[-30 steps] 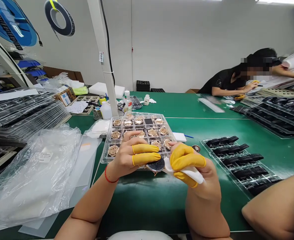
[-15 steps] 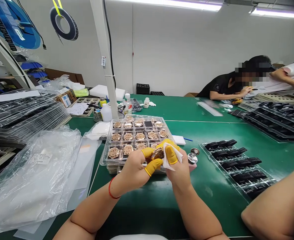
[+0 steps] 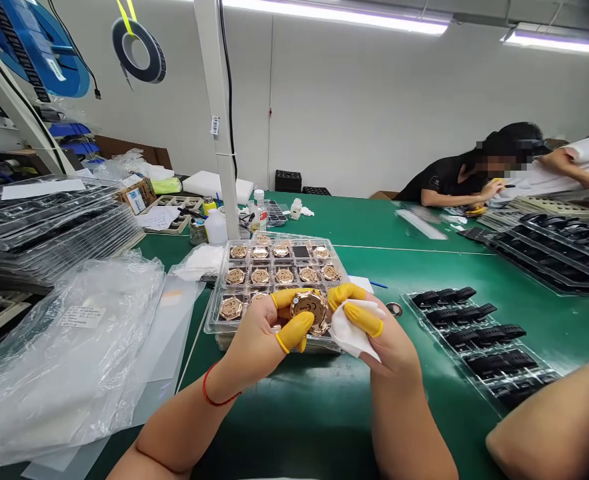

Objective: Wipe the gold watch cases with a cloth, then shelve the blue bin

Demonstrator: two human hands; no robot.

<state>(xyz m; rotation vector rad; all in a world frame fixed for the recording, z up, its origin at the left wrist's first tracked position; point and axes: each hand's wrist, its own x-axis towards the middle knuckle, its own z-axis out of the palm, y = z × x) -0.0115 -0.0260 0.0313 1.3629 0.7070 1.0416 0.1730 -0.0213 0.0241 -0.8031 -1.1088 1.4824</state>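
Green counter [image 3: 324, 413] under a white wall, clear bags [image 3: 64, 347] heaped at far left. Left hand [image 3: 261, 333], grip clamped on a round gold watch case [image 3: 309, 308], just above the near edge of a clear tray [image 3: 214, 323] of similar cases. Right hand [image 3: 379, 330], grip pinched on a white cloth [image 3: 349, 330] touching the case; black straps [image 3: 474, 330] in a tray farther right.
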